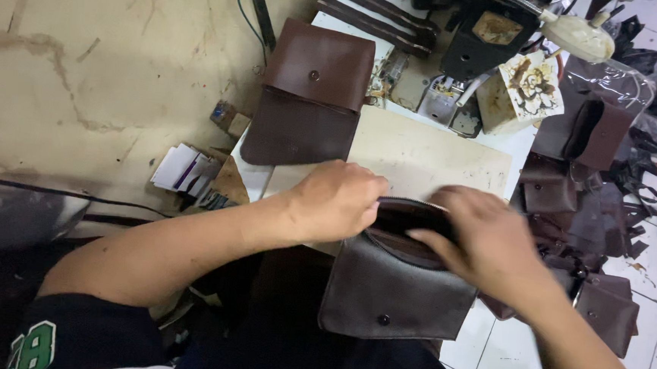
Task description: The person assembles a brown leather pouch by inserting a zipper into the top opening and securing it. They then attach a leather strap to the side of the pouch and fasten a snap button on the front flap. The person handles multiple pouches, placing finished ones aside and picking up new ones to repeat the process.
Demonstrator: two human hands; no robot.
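Both the left hand [339, 200] and right hand [485, 236] have fingers gripping the dark pouch [394, 287] at its zippered top edge.

A leather-goods workshop: stained workbench [84, 78], sewing machine [497, 35], and heaped brown pouches [587, 185].

The white table [429, 149], stained, carries a brown pouch [311, 92] lying beyond the fingers and a smeared glue box [520, 94] farther off.
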